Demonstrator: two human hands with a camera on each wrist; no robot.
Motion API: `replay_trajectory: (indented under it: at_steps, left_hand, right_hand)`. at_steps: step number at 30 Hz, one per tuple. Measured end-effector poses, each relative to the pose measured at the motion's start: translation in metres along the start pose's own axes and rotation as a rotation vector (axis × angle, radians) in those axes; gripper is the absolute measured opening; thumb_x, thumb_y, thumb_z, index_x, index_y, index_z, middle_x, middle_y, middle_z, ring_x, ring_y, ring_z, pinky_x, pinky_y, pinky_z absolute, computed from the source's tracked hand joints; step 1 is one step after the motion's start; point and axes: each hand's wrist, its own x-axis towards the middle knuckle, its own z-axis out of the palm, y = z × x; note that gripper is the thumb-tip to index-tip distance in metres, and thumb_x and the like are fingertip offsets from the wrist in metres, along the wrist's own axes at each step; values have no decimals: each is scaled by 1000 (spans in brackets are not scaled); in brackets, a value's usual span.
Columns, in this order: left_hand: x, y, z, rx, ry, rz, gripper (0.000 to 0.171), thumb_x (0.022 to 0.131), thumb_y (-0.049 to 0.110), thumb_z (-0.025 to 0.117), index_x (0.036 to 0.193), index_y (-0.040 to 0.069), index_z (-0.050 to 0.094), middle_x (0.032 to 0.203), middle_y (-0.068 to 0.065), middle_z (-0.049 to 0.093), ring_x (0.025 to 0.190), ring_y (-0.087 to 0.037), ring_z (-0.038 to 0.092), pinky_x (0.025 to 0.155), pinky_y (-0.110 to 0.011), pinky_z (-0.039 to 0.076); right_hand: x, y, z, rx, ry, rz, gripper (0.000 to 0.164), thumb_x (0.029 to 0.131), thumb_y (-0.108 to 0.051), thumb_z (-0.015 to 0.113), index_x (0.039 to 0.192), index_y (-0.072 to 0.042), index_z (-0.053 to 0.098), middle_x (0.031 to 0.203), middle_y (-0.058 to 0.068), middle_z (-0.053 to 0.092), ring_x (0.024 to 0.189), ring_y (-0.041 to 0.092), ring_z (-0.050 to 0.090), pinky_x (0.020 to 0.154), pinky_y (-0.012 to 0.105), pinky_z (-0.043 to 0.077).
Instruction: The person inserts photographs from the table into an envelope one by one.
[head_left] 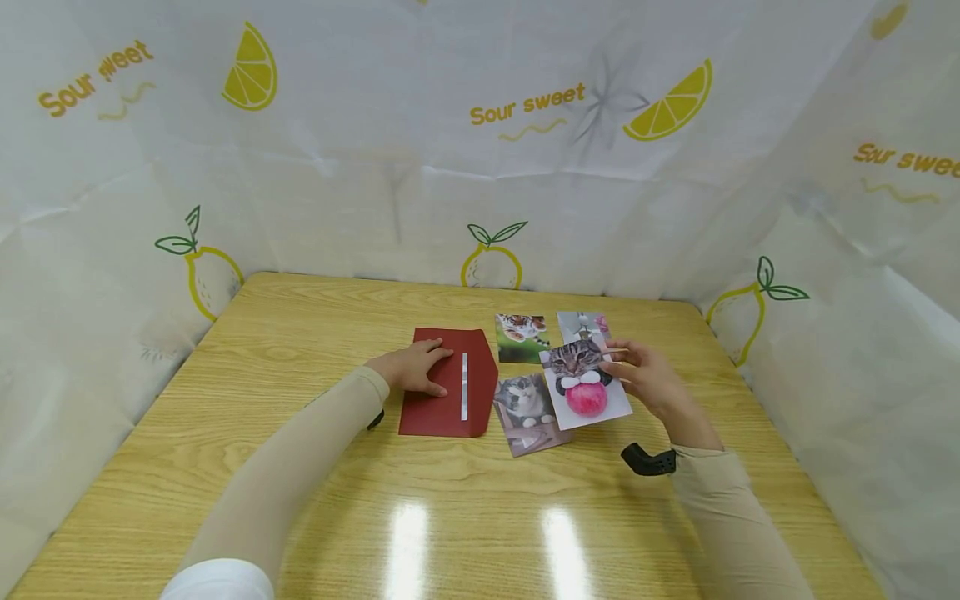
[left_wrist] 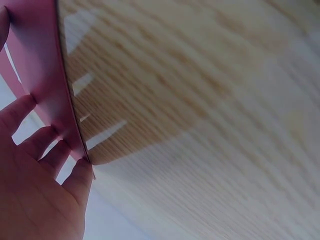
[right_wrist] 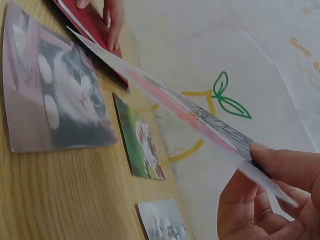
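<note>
A red envelope (head_left: 431,414) with a pale strip along its flap side lies on the table. My left hand (head_left: 415,367) rests on it with spread fingers; the left wrist view shows the fingertips touching the red paper (left_wrist: 45,65). My right hand (head_left: 647,379) pinches a photo card (head_left: 587,392) of a tabby cat with a pink fluffy ball by its edge. In the right wrist view that card is raised off the table, between thumb and fingers. Beneath and beside it lie a grey-and-white cat card (head_left: 522,404), a tiger card (head_left: 520,337) and another card (head_left: 573,322), partly covered.
The wooden table (head_left: 300,500) reaches back to a white curtain (head_left: 337,208) printed with lemons. A black strap piece (head_left: 648,460) sticks out from the right wrist. Two bright reflections shine on the table's near part.
</note>
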Motion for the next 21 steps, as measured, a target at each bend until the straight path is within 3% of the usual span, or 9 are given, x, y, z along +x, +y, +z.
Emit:
replay_trajectory:
  at_steps: [8, 13, 21]
  left_hand:
    - [-3, 2, -1, -4, 1, 0, 80, 89, 47, 65, 154, 18, 28, 162, -11, 14, 149, -31, 15, 114, -49, 30]
    - [-2, 2, 0, -8, 1, -2, 80, 89, 47, 65, 154, 18, 28, 162, -11, 14, 149, -31, 15, 114, -49, 30]
    - [-2, 1, -1, -6, 0, 0, 80, 90, 47, 65, 154, 18, 27, 163, -10, 13, 149, -30, 14, 114, -49, 29]
  right_hand:
    - [7, -6, 26, 136, 76, -12, 46, 97, -11, 59, 135, 3, 38, 100, -5, 48, 86, 2, 52, 73, 17, 50]
    - [15, -9, 42, 196, 142, -4, 45, 96, -13, 60, 133, 3, 39, 102, -3, 45, 84, 1, 51, 70, 16, 49]
    - [28, -8, 65, 252, 162, -7, 40, 97, -9, 58, 130, 3, 40, 100, -1, 43, 82, 3, 51, 70, 17, 50]
